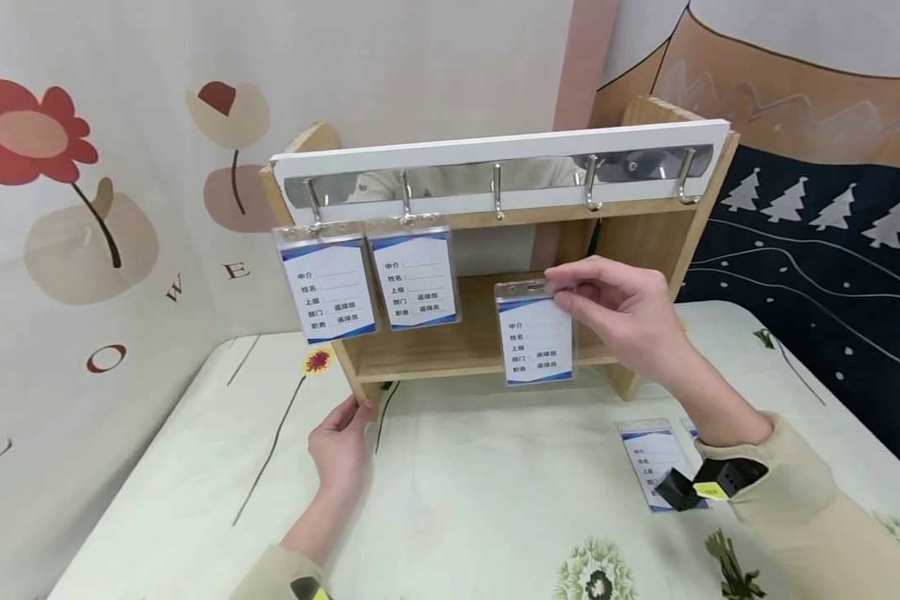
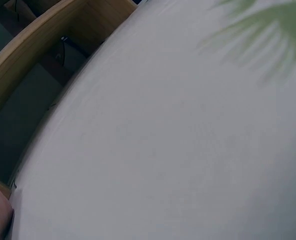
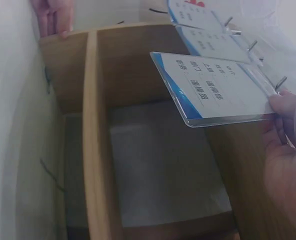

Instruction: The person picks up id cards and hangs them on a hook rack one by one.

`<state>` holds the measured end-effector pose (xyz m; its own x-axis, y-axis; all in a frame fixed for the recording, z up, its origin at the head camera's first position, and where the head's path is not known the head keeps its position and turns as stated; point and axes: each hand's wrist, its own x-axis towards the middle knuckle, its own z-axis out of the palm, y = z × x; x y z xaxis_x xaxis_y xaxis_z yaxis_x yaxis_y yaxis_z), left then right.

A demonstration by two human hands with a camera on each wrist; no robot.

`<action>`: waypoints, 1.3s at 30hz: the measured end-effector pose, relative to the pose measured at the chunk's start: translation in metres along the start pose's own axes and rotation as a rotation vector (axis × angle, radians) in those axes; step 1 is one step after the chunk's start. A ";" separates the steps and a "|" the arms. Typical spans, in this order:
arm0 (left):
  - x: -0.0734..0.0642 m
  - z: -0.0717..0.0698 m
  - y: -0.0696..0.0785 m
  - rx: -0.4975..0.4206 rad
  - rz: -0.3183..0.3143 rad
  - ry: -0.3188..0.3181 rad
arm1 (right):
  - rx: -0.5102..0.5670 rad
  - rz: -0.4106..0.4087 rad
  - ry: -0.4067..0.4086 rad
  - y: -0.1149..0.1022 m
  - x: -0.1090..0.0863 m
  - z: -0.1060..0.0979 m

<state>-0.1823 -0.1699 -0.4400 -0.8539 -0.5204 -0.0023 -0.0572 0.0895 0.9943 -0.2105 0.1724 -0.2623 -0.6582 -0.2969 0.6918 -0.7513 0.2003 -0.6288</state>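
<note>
My right hand [image 1: 618,308] pinches a clear-sleeved badge card [image 1: 536,337] by its top right corner, in front of the wooden shelf and below the middle hook [image 1: 497,192]. The same badge card [image 3: 213,90] shows close up in the right wrist view, apart from the hooks. My left hand [image 1: 341,442] grips the lower left leg of the wooden shelf [image 1: 435,360]. Two more badge cards, one at the far left [image 1: 330,283] and one beside it [image 1: 414,271], hang from the two left hooks. Only a sliver of the left hand shows in the left wrist view.
The hook rail [image 1: 510,137] is white with a mirrored strip. Its two right hooks, the nearer one [image 1: 592,183] included, carry nothing. A badge card [image 1: 656,458] lies on the pale tablecloth [image 1: 450,500], another partly hidden under the right forearm. Printed curtains stand behind.
</note>
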 end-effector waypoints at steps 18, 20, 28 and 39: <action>0.001 0.000 0.000 0.008 -0.003 -0.008 | 0.079 -0.170 0.095 -0.012 0.032 0.012; 0.000 0.000 0.000 0.006 -0.001 -0.008 | 0.075 -0.190 0.097 -0.013 0.034 0.014; 0.000 0.001 0.000 0.018 0.002 0.008 | 0.086 -0.261 0.175 -0.016 0.042 0.023; 0.002 0.002 -0.002 0.026 0.014 0.019 | 0.083 -0.354 0.244 -0.014 0.052 0.039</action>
<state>-0.1846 -0.1693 -0.4426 -0.8450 -0.5346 0.0135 -0.0593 0.1188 0.9911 -0.2320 0.1174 -0.2313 -0.3605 -0.1029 0.9270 -0.9327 0.0476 -0.3575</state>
